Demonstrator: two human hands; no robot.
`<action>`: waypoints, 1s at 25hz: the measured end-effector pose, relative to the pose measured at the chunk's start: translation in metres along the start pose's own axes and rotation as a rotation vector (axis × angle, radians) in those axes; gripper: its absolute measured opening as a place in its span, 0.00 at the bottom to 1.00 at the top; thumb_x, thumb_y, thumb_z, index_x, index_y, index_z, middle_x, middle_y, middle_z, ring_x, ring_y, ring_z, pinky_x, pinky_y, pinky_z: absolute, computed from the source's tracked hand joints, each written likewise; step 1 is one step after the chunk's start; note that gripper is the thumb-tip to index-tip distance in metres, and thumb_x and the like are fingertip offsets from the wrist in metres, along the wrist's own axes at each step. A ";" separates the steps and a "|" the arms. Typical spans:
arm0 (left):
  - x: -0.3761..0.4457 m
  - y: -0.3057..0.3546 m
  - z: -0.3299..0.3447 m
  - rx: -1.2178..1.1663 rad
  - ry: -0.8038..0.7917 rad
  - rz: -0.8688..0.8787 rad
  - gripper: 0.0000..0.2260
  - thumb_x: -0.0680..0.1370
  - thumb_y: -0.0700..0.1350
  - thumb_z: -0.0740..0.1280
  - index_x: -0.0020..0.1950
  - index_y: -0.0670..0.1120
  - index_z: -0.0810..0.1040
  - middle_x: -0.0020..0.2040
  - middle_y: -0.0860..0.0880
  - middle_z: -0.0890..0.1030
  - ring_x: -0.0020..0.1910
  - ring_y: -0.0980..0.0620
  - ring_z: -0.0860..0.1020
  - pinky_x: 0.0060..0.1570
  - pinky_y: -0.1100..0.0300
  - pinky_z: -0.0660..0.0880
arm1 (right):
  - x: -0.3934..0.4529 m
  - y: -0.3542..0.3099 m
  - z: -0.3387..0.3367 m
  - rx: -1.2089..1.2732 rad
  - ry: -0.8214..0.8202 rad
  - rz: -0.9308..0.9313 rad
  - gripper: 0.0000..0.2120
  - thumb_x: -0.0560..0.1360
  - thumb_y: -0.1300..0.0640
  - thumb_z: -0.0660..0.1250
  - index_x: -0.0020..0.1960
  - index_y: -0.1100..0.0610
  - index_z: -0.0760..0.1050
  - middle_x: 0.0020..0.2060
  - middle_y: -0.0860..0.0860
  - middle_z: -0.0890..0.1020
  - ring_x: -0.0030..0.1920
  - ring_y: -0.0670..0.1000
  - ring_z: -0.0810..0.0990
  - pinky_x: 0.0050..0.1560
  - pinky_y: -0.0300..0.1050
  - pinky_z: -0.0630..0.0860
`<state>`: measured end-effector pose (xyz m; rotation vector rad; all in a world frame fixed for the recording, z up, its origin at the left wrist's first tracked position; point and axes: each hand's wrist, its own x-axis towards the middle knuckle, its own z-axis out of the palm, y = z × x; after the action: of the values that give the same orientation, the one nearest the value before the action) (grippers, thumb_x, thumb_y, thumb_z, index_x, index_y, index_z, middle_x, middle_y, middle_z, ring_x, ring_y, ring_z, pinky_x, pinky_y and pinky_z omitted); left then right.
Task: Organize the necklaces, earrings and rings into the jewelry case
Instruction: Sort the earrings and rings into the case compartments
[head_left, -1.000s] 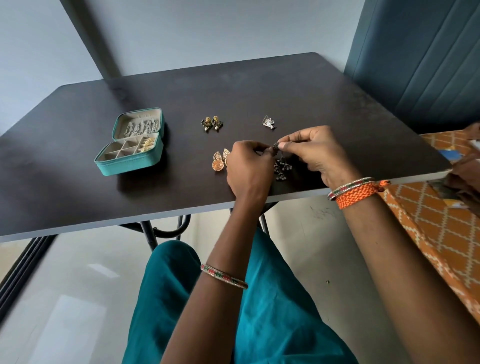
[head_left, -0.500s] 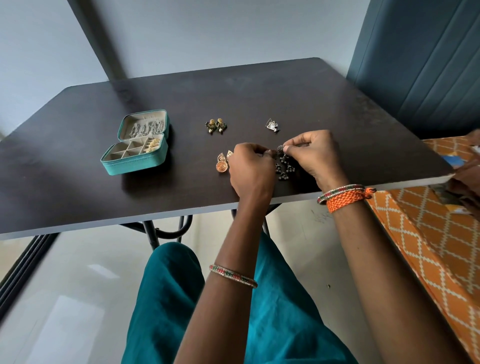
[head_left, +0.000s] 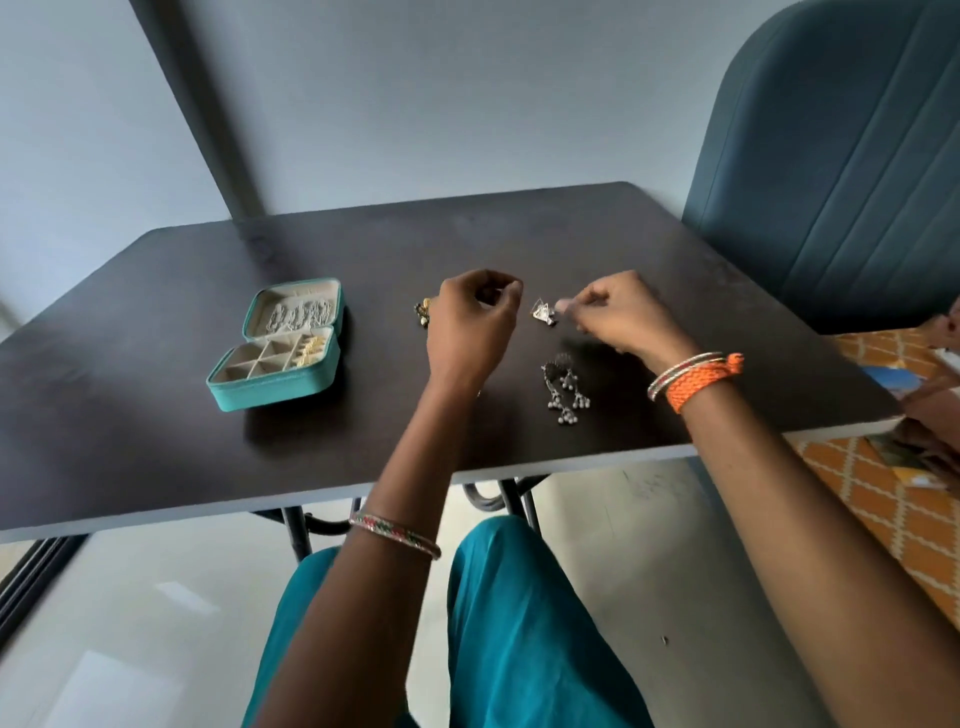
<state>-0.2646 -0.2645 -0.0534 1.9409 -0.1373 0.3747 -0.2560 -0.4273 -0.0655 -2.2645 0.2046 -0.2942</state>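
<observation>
The open teal jewelry case (head_left: 270, 387) sits at the left of the dark table (head_left: 156, 415), with chains in its lid and gold pieces in one compartment. A pair of dark silver dangly earrings (head_left: 563, 387) lies loose near the front edge. My right hand (head_left: 618, 317) pinches the right edge of a small silver triangular earring (head_left: 542, 312) further back. My left hand (head_left: 470, 327) hovers with its fingers curled, and nothing shows in it. It half hides a gold-green earring pair (head_left: 422, 312). My left forearm covers another earring.
A teal padded chair back (head_left: 831, 182) stands at the table's right rear. An orange patterned cloth (head_left: 883, 499) with papers lies at the right, where another person's hand (head_left: 935, 410) shows. My teal-clad knees are under the front edge.
Both hands let go of the dark dangly earrings, which now lie on the table. Both hands moved away from me. The right went to the silver triangular earring and the left rose beside the gold-green pair.
</observation>
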 end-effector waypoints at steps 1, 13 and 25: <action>0.012 -0.002 -0.001 0.060 -0.042 0.042 0.05 0.75 0.48 0.68 0.46 0.51 0.84 0.37 0.56 0.82 0.37 0.61 0.78 0.40 0.64 0.73 | 0.010 -0.001 0.003 -0.115 -0.024 0.005 0.14 0.68 0.41 0.72 0.34 0.51 0.78 0.38 0.51 0.83 0.39 0.49 0.79 0.39 0.43 0.76; 0.084 -0.026 0.007 0.234 -0.301 0.284 0.08 0.72 0.50 0.73 0.44 0.45 0.85 0.38 0.46 0.84 0.36 0.58 0.73 0.36 0.64 0.67 | 0.055 -0.040 0.006 -0.144 -0.092 -0.312 0.05 0.72 0.64 0.71 0.41 0.56 0.79 0.35 0.52 0.83 0.31 0.44 0.80 0.35 0.38 0.78; 0.084 -0.029 0.006 -0.379 -0.311 -0.127 0.07 0.77 0.36 0.63 0.39 0.43 0.75 0.32 0.51 0.80 0.30 0.58 0.72 0.30 0.67 0.67 | 0.054 -0.015 0.008 -0.294 -0.288 -0.233 0.04 0.69 0.55 0.75 0.43 0.50 0.81 0.33 0.43 0.80 0.32 0.39 0.75 0.28 0.25 0.66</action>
<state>-0.1766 -0.2522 -0.0537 1.6099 -0.2659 -0.0410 -0.2009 -0.4254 -0.0517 -2.5935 -0.1799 -0.0574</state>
